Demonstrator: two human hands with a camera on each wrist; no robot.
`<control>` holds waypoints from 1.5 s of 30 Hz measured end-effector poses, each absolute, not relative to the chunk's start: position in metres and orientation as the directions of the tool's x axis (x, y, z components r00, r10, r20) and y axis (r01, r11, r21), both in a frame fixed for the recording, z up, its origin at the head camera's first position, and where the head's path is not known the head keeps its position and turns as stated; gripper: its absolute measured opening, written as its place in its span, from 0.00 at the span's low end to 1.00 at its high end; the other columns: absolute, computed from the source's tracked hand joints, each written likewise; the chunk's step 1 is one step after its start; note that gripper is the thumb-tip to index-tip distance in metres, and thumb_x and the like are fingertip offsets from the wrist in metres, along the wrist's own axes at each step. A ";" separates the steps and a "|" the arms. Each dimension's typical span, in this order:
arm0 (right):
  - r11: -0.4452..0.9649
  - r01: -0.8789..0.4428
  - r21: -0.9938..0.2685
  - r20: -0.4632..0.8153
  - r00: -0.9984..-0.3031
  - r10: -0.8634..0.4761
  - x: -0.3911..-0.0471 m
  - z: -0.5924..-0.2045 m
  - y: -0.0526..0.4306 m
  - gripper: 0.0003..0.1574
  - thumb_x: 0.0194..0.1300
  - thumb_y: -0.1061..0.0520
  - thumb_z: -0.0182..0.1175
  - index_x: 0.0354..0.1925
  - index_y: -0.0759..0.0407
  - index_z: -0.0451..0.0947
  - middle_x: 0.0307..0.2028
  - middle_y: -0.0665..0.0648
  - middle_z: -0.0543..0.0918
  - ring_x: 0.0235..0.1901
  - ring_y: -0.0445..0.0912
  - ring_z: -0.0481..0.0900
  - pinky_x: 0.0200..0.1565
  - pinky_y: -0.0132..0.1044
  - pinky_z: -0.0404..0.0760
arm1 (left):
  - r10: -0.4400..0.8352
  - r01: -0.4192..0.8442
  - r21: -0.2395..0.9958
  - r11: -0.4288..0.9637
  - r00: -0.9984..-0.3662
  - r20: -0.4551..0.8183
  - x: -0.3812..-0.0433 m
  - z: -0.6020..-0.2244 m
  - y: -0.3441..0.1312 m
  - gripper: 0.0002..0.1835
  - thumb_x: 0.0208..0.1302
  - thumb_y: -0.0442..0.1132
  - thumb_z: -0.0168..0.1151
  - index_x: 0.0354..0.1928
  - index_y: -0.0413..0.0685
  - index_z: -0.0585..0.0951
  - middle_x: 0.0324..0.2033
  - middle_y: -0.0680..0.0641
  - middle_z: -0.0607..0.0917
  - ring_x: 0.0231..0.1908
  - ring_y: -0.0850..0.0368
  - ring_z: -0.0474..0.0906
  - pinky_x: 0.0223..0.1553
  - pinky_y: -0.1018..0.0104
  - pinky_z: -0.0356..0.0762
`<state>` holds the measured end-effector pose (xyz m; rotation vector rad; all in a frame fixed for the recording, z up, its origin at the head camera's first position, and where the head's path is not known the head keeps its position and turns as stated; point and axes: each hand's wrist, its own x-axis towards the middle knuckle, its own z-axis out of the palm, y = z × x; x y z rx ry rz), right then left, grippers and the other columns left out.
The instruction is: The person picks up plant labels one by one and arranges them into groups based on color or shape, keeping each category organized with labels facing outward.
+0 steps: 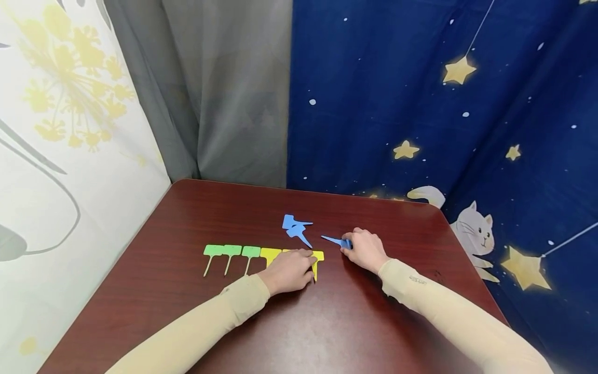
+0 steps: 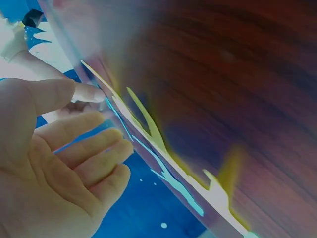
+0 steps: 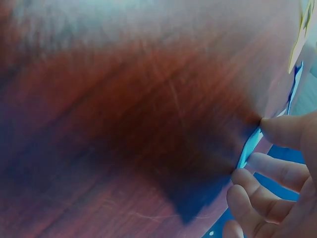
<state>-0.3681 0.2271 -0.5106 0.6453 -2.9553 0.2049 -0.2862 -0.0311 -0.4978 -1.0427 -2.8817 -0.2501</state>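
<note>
My right hand (image 1: 366, 250) pinches the wide head of a blue T-shaped plant label (image 1: 346, 243), its stem pointing left. In the right wrist view the thumb and fingertips (image 3: 241, 174) sit at the edges of that blue label (image 3: 249, 147), close to the table. My left hand (image 1: 290, 270) lies over the row of yellow plant labels, fingers relaxed, fingertips at the rightmost yellow label (image 1: 320, 255). It hides much of the middle yellow label. Another yellow label (image 1: 270, 253) shows left of the hand. Three green plant labels (image 1: 214, 250) continue the row leftward, stems toward me.
Behind the row, two more blue labels (image 1: 297, 230) overlap on the dark red wooden table (image 1: 224, 208). A grey curtain (image 1: 243, 93) and a blue star-patterned curtain (image 1: 374, 104) hang past the far edge. A white patterned cloth (image 1: 70, 156) hangs at the left.
</note>
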 end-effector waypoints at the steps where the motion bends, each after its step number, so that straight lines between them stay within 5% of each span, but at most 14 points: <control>1: 0.896 -0.430 -0.110 0.141 -0.899 -0.414 -0.370 -0.511 0.228 0.22 0.62 0.46 0.70 0.53 0.51 0.86 0.35 0.51 0.79 0.31 0.47 0.76 0.26 0.41 0.75 | 0.627 0.638 0.125 0.760 -0.770 0.119 -0.287 -0.498 -0.029 0.15 0.70 0.47 0.61 0.53 0.49 0.85 0.58 0.45 0.82 0.56 0.51 0.80 0.46 0.54 0.83; 8: 0.869 -0.480 -0.122 0.168 -0.873 -0.458 -0.382 -0.516 0.234 0.22 0.62 0.57 0.69 0.56 0.48 0.86 0.35 0.51 0.78 0.32 0.48 0.75 0.27 0.40 0.73 | 0.611 0.623 0.137 0.770 -0.783 0.118 -0.288 -0.505 -0.019 0.15 0.69 0.47 0.62 0.51 0.49 0.86 0.55 0.45 0.84 0.52 0.52 0.82 0.43 0.57 0.84; 17: 0.798 -0.552 -0.244 0.173 -0.834 -0.524 -0.399 -0.515 0.244 0.27 0.62 0.71 0.63 0.52 0.46 0.88 0.45 0.50 0.81 0.46 0.49 0.79 0.47 0.46 0.82 | 0.611 0.623 0.132 0.771 -0.782 0.123 -0.290 -0.509 -0.012 0.14 0.69 0.46 0.63 0.50 0.49 0.86 0.54 0.46 0.84 0.52 0.52 0.82 0.42 0.56 0.84; 22: 0.783 -0.568 -0.253 0.183 -0.823 -0.538 -0.407 -0.520 0.245 0.30 0.59 0.73 0.59 0.50 0.43 0.89 0.45 0.47 0.81 0.45 0.45 0.80 0.46 0.43 0.81 | 0.600 0.609 0.144 0.780 -0.793 0.105 -0.291 -0.509 -0.011 0.14 0.69 0.46 0.63 0.50 0.48 0.86 0.55 0.45 0.83 0.53 0.50 0.82 0.42 0.55 0.85; 30: 0.881 -0.376 -0.285 0.131 -0.926 -0.353 -0.402 -0.513 0.230 0.19 0.64 0.53 0.63 0.54 0.49 0.86 0.44 0.51 0.82 0.38 0.46 0.78 0.37 0.46 0.80 | 0.586 0.599 0.162 0.784 -0.801 0.124 -0.287 -0.516 -0.016 0.13 0.69 0.45 0.63 0.51 0.48 0.86 0.53 0.46 0.84 0.48 0.51 0.83 0.39 0.56 0.84; 36: 0.936 -0.254 -0.245 0.013 -0.966 -0.259 -0.389 -0.510 0.227 0.38 0.59 0.34 0.68 0.59 0.55 0.82 0.44 0.56 0.79 0.38 0.50 0.75 0.33 0.46 0.78 | 0.606 0.622 0.141 0.770 -0.783 0.141 -0.289 -0.513 -0.017 0.13 0.68 0.46 0.64 0.47 0.48 0.86 0.49 0.47 0.84 0.45 0.52 0.83 0.41 0.58 0.84; 45: 0.940 -0.242 -0.242 0.018 -0.969 -0.245 -0.385 -0.505 0.228 0.47 0.53 0.31 0.72 0.61 0.59 0.79 0.45 0.57 0.76 0.41 0.52 0.73 0.35 0.48 0.77 | 0.620 0.630 0.125 0.766 -0.776 0.113 -0.293 -0.510 -0.019 0.13 0.67 0.50 0.66 0.43 0.49 0.88 0.53 0.45 0.84 0.55 0.50 0.81 0.54 0.55 0.80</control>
